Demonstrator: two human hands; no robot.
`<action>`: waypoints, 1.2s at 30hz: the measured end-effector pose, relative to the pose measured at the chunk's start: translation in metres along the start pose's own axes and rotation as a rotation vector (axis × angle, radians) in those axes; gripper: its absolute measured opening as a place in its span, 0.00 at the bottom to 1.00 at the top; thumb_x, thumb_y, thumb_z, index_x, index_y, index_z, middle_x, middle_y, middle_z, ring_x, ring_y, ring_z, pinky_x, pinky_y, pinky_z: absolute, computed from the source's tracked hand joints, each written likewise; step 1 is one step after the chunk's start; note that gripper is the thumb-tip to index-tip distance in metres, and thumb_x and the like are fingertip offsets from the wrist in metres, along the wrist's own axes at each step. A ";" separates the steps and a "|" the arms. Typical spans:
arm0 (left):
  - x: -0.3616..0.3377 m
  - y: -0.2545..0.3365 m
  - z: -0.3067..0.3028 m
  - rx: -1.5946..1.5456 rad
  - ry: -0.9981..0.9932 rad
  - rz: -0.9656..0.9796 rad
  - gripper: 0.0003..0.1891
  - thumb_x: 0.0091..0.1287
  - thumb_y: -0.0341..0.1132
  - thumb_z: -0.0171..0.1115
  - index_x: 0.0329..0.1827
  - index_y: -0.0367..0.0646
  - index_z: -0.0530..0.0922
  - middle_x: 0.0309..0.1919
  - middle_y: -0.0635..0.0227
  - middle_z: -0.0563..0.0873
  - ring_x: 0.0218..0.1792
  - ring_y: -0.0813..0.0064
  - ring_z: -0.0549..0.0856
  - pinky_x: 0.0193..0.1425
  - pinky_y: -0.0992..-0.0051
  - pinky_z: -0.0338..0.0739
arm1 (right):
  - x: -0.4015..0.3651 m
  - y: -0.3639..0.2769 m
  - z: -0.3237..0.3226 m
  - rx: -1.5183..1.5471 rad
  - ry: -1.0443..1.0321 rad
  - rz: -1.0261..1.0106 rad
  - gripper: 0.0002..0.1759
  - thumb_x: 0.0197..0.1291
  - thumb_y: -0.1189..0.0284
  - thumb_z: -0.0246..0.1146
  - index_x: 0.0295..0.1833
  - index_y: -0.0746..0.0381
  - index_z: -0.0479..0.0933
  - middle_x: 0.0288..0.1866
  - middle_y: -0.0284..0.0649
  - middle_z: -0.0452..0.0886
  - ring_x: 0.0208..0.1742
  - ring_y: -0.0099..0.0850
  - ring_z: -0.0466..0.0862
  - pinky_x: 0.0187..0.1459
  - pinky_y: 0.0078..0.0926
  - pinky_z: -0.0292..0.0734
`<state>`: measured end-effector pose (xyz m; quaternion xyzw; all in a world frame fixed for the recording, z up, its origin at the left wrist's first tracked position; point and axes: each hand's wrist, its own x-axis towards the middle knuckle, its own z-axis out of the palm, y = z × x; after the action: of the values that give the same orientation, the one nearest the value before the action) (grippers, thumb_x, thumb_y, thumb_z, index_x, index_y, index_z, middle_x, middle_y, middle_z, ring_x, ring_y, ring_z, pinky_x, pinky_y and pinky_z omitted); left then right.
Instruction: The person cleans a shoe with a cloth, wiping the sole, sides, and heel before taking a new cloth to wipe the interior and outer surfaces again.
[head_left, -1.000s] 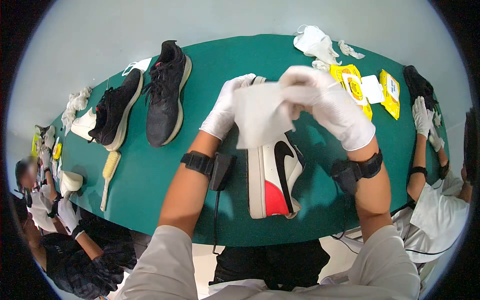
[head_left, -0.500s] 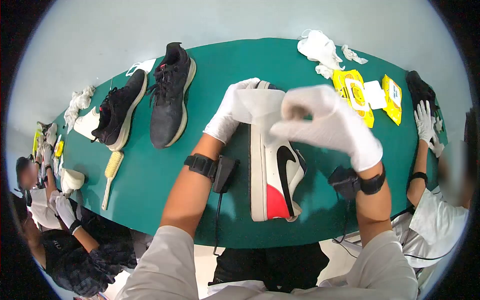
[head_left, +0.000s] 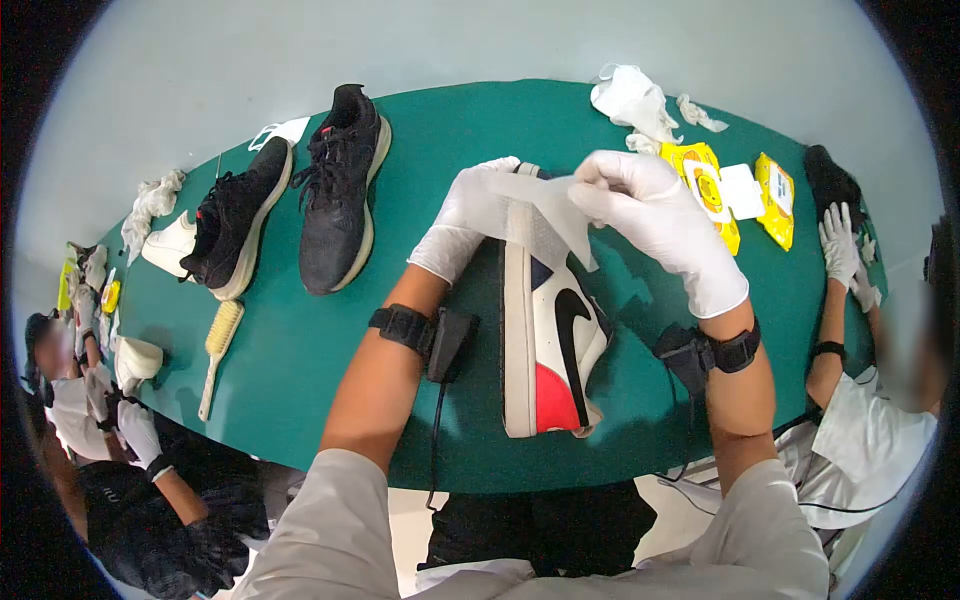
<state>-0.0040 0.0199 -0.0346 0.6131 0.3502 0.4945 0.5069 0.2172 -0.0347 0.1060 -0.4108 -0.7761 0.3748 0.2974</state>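
Observation:
A white sneaker (head_left: 553, 330) with a black swoosh and red heel lies on its side in front of me, its toe pointing away. Stretched over the toe end is a thin white wipe (head_left: 545, 215). My left hand (head_left: 462, 222), in a white glove, is closed on the wipe's left end beside the toe; its fingertips are partly hidden. My right hand (head_left: 660, 225), gloved too, pinches the wipe's right edge between thumb and fingers, just right of the shoe. The wipe covers the shoe's front part.
Two black sneakers (head_left: 338, 200) and a brush (head_left: 220, 345) are on the green table (head_left: 450, 130) at left. Yellow wipe packs (head_left: 775, 200) and crumpled white cloth (head_left: 635, 103) sit at right. Other people, including a gloved hand (head_left: 838, 243), work at both sides.
My right hand has turned and now pinches the wipe's edge, drawing it out to the right and flatter. My left hand stays by the toe; the sneaker has barely moved.

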 end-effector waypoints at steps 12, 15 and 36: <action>0.004 -0.007 -0.011 0.842 0.065 0.314 0.16 0.62 0.43 0.64 0.44 0.41 0.84 0.43 0.53 0.87 0.45 0.52 0.86 0.49 0.64 0.81 | 0.052 -0.029 -0.024 -0.500 0.191 -0.139 0.11 0.61 0.65 0.63 0.44 0.59 0.84 0.38 0.48 0.85 0.41 0.43 0.86 0.44 0.37 0.79; 0.006 -0.015 -0.013 0.925 0.042 0.358 0.15 0.63 0.42 0.63 0.44 0.41 0.84 0.43 0.53 0.88 0.45 0.52 0.86 0.50 0.64 0.81 | 0.069 -0.033 -0.025 -0.719 0.228 -0.165 0.13 0.62 0.62 0.62 0.45 0.57 0.84 0.38 0.46 0.86 0.41 0.44 0.86 0.44 0.39 0.79; 0.009 -0.012 0.003 -0.913 0.179 -0.257 0.14 0.74 0.30 0.47 0.54 0.33 0.78 0.49 0.60 0.85 0.51 0.69 0.84 0.58 0.69 0.80 | 0.048 -0.129 0.047 -1.133 -0.233 -0.178 0.12 0.56 0.62 0.61 0.42 0.51 0.86 0.36 0.43 0.86 0.42 0.42 0.87 0.44 0.40 0.79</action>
<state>0.0020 0.0306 -0.0444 0.2348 0.2127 0.5817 0.7492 0.1037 -0.0582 0.1944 -0.3949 -0.9147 -0.0823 -0.0253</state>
